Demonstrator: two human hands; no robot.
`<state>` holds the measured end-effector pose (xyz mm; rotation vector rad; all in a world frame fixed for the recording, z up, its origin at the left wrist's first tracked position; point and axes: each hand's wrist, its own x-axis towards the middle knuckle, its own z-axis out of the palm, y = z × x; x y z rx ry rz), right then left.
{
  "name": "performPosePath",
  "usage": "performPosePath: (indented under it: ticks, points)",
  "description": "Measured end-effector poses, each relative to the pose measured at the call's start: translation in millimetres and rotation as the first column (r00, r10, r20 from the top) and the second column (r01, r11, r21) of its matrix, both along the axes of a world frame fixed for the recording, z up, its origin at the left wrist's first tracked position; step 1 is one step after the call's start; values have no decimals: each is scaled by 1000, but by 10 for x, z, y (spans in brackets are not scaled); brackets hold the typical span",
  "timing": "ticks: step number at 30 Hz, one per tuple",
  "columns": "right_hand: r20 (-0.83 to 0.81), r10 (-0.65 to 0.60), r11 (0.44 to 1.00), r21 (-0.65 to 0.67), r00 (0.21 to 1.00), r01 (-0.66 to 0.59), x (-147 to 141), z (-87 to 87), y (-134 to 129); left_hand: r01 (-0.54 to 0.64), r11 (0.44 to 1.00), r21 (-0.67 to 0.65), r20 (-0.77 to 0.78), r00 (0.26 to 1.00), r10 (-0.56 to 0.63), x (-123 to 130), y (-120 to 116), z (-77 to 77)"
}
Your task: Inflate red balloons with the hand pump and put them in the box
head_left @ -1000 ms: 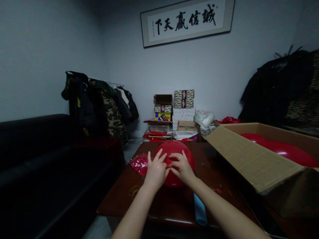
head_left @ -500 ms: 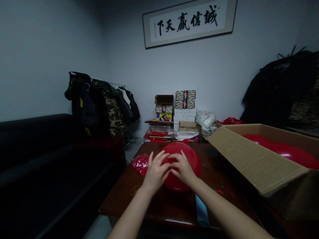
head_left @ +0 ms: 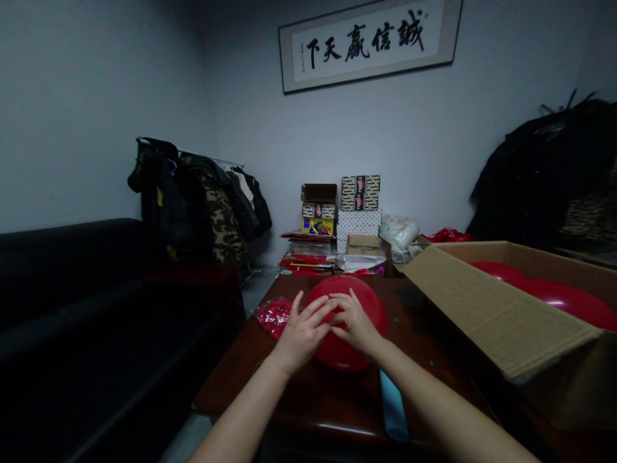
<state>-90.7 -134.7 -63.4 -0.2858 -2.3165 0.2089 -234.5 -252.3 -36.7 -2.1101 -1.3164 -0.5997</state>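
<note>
A round, blown-up red balloon (head_left: 346, 357) is above the dark wooden table (head_left: 308, 405), directly in front of me. My left hand (head_left: 303, 331) comes in from its left side, fingertips closed at the balloon's near face. Opposite it, my right hand (head_left: 355, 325) pinches at the same spot, and the fingertips of both hands meet. The balloon's neck is hidden behind my fingers. Left of the balloon lies a clear plastic bag of small red pieces (head_left: 273, 317). Under my right forearm is a light blue, tube-like object (head_left: 393, 405) at the table's near edge.
An open cardboard box (head_left: 501, 315) with red balloons (head_left: 559, 292) inside stands at the right. Stacked boxes (head_left: 359, 222) are beyond the table's far edge. A black sofa (head_left: 96, 334) runs along the left. Small bits lie on the table's right part.
My left fingers have shifted slightly and now overlap my right fingertips more. The balloon stays almost in place. The camera view has moved a little.
</note>
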Motion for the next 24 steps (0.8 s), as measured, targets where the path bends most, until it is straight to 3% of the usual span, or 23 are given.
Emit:
performPosePath:
  ticks: [6, 15, 20, 24]
  points:
    - [6, 4, 1000, -22, 1000, -4, 36, 15, 40, 37, 999, -30, 18, 999, -36, -10, 45, 32]
    - [-26, 50, 994, -92, 998, -52, 89, 16, 125, 45, 970, -240, 147, 989, -9, -5, -115, 114]
    - [-81, 82, 985, -146, 993, -93, 72, -12, 87, -75, 981, -178, 158, 982, 103, -86, -86, 66]
    - [-153, 80, 976, -189, 985, -108, 41, -75, 63, -98, 990, -100, 353, 927, 127, -94, -45, 32]
